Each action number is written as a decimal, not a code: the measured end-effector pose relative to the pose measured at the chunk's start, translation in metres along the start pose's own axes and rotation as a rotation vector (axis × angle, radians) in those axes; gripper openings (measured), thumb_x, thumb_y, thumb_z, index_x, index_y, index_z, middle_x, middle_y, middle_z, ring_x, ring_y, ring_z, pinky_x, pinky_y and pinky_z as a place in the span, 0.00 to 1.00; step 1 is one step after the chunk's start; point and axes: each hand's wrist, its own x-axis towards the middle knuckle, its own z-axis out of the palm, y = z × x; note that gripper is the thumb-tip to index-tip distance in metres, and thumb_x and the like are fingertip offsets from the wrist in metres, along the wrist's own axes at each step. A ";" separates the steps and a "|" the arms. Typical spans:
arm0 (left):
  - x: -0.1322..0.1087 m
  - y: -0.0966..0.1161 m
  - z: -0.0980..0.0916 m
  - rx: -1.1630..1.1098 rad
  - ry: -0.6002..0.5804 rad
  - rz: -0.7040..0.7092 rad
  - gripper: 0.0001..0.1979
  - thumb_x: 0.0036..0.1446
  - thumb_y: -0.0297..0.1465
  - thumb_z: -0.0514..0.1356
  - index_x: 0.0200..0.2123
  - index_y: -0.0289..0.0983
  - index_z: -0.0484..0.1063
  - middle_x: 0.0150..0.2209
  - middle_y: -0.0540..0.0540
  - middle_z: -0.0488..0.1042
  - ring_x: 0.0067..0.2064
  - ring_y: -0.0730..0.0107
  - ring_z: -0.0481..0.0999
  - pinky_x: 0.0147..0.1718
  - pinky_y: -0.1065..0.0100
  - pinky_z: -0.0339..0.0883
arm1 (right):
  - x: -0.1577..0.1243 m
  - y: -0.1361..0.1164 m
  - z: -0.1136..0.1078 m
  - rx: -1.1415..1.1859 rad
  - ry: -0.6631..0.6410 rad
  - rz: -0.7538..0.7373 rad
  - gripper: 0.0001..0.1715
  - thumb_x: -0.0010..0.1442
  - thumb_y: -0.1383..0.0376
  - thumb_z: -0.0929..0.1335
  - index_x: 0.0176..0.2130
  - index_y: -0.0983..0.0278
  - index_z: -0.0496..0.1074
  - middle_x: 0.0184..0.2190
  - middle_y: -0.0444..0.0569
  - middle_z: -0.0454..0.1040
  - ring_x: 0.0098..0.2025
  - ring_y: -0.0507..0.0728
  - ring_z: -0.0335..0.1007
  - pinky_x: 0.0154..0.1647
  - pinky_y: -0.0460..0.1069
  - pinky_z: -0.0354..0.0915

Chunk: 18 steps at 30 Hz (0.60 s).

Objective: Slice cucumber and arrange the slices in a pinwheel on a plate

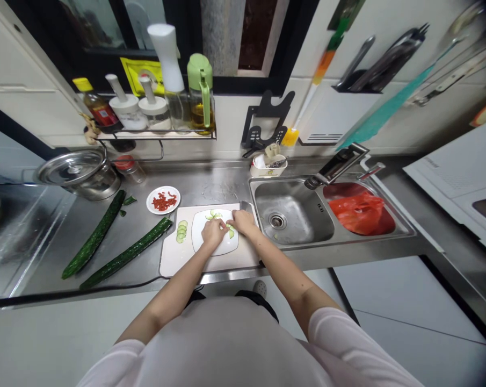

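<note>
A white square plate [202,243] lies on a pale cutting board [173,259], with thin cucumber slices [214,214] near its far edge and more at its right side. Over the plate, my left hand [214,234] is closed, its fingertips pinched on a cucumber slice. My right hand [245,221] reaches in from the right, fingers bent together at the same slices; its fingertips are partly hidden. A short row of overlapping cucumber slices [181,231] rests on the board left of the plate.
Two long cucumbers [127,255] lie on the steel counter at left. Behind them are a small plate of red pieces [163,200] and a lidded pot [79,174]. A double sink [295,215] with a faucet [335,166] adjoins on the right. Bottles line a wall rack [158,134].
</note>
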 end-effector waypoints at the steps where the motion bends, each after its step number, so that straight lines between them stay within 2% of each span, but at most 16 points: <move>1: 0.001 0.000 0.000 0.005 -0.001 -0.001 0.09 0.52 0.42 0.62 0.30 0.43 0.75 0.40 0.48 0.75 0.45 0.62 0.72 0.37 0.68 0.62 | -0.001 0.000 0.000 0.005 0.002 -0.002 0.23 0.61 0.52 0.66 0.48 0.64 0.72 0.45 0.57 0.76 0.49 0.60 0.71 0.43 0.49 0.61; 10: 0.002 0.001 -0.002 0.020 -0.023 -0.014 0.11 0.52 0.43 0.63 0.31 0.43 0.75 0.41 0.48 0.76 0.45 0.63 0.72 0.37 0.68 0.62 | -0.019 0.014 0.002 0.078 0.021 0.075 0.17 0.61 0.53 0.66 0.43 0.62 0.73 0.41 0.53 0.77 0.46 0.59 0.71 0.41 0.48 0.60; 18: -0.001 0.004 -0.003 0.010 -0.004 0.013 0.09 0.53 0.41 0.62 0.32 0.43 0.75 0.41 0.47 0.75 0.44 0.62 0.72 0.37 0.68 0.62 | -0.026 0.018 0.008 0.138 0.044 0.069 0.17 0.62 0.53 0.65 0.42 0.62 0.72 0.41 0.54 0.76 0.45 0.58 0.71 0.40 0.48 0.59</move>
